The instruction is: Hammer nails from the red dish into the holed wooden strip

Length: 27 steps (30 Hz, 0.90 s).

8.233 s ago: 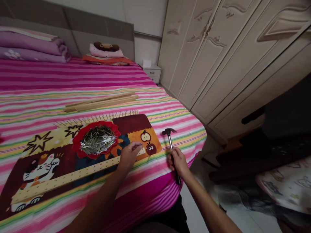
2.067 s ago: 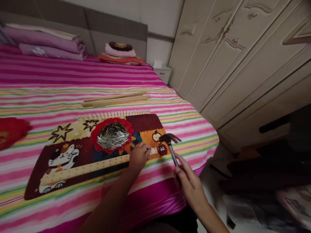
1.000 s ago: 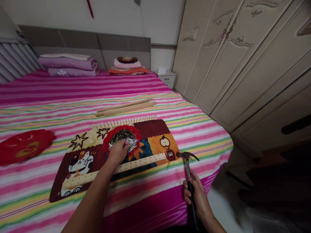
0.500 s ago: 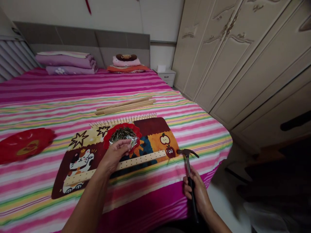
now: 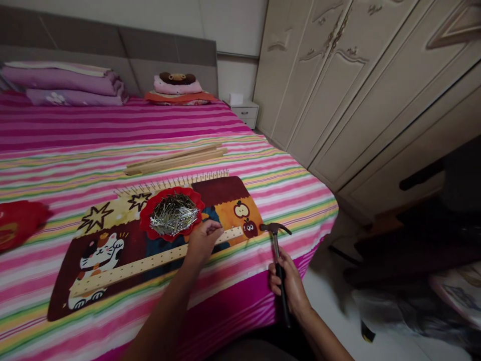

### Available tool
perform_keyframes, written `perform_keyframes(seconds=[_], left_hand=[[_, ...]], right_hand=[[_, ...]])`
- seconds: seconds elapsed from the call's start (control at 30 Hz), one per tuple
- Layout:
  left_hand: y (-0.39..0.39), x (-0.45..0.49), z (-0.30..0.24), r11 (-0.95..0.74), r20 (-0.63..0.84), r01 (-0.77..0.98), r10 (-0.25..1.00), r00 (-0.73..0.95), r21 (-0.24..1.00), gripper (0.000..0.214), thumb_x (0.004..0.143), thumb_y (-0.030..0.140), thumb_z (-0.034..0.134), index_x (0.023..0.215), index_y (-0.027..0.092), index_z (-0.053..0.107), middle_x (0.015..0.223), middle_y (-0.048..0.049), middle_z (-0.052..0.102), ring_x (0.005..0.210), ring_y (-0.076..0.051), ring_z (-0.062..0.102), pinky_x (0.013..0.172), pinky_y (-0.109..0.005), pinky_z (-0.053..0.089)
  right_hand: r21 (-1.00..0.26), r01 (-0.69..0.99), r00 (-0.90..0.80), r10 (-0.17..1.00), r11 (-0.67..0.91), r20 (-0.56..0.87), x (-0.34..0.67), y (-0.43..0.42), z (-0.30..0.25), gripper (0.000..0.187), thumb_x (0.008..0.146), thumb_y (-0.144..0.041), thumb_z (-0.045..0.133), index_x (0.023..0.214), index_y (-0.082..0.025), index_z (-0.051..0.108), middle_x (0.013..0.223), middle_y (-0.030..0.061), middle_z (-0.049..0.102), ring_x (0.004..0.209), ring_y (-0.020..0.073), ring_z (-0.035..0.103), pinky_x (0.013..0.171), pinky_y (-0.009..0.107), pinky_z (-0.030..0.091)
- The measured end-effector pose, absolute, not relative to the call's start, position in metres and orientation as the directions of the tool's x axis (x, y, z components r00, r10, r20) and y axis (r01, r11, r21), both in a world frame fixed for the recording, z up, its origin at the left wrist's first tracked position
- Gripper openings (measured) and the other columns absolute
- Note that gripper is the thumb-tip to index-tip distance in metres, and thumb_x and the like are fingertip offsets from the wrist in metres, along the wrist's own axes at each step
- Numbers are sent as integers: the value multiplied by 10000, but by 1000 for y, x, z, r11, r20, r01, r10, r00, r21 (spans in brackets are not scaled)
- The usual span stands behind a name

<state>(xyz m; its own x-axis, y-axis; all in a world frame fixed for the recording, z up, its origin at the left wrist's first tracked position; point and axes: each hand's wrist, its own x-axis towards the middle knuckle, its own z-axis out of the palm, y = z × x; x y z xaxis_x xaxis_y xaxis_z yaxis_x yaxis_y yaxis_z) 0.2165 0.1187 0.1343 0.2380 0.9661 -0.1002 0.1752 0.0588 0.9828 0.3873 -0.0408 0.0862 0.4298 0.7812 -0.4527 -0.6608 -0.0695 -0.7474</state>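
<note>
My left hand point(image 5: 202, 239) rests closed over the right part of a long wooden strip point(image 5: 131, 266) drilled with holes, its fingertips pinched together; what they hold is too small to make out. Just behind it stands a red dish point(image 5: 150, 229) heaped with metal nails point(image 5: 173, 213). My right hand point(image 5: 288, 282) grips the black handle of a small hammer point(image 5: 276, 232), whose head hovers near the strip's right end at the bed edge. Strip and dish lie on a cartoon cat mat point(image 5: 97, 245).
A second strip with upright nails point(image 5: 176, 181) lies along the mat's far edge, and spare wooden slats point(image 5: 175, 159) lie beyond. A red plate point(image 5: 15, 223) sits at the left. Folded bedding point(image 5: 63, 82) is at the headboard. Cream wardrobe doors point(image 5: 338, 75) stand on the right.
My left hand left the nail dish and came down to the right end of the holed strip. The hammer stayed in my right hand, its head near the strip's end.
</note>
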Motion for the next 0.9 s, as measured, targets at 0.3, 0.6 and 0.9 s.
perform_keyframes(seconds=[0.3,0.6,0.9], left_hand=[[119,222,127,-26,-84,381,959,270,924,157,665,351,579,709,205,615,663,17,644,636,-139,574,602,-244,407],[113,222,128,-167,-29,634,958,287,755,143,745,294,504,754,223,627,662,24,612,621,-134,530,602,-254,355],[111,219,118,-308,116,612,936,333,728,150,775,262,500,744,205,635,791,-17,622,732,-150,545,700,-265,379]], right_hand=[[-745,-664,429,785,-62,-447,387,-41,90,497,715,-345,631,1157,-283,412,534,-101,494,334,38,339,295,100,233],[-818,-571,493,769,-66,-407,378,-44,94,543,737,-369,607,1233,-271,410,567,-90,503,352,54,373,289,123,264],[-982,166,275,961,-92,-44,365,-34,168,415,838,-312,507,1245,-243,548,582,-47,491,477,89,428,458,199,382]])
